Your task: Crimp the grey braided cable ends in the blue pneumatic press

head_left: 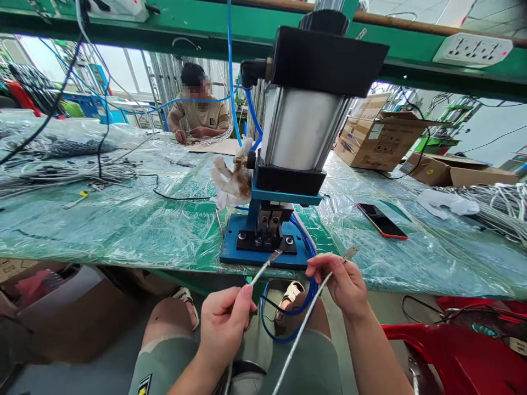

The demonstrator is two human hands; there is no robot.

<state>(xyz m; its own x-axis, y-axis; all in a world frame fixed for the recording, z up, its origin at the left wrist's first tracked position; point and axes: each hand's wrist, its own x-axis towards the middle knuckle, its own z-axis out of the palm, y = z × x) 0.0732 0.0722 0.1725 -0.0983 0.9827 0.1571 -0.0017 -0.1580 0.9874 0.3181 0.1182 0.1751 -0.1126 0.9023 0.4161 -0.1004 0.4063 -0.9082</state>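
My left hand is closed around a white cable, whose metal connector end points up at the front of the blue press base. My right hand pinches a second whitish cable just below its metal plug, which sticks up past the fingers. That cable runs down between my legs. Straight ahead stands a pneumatic press with a silver cylinder and a black clamp block low at its front. Both hands are apart from the press.
A phone lies right of the press. Cable bundles and cardboard boxes are at the right; more cables lie left. A co-worker sits across the table. Blue air hoses hang below the table edge. A red stool stands lower right.
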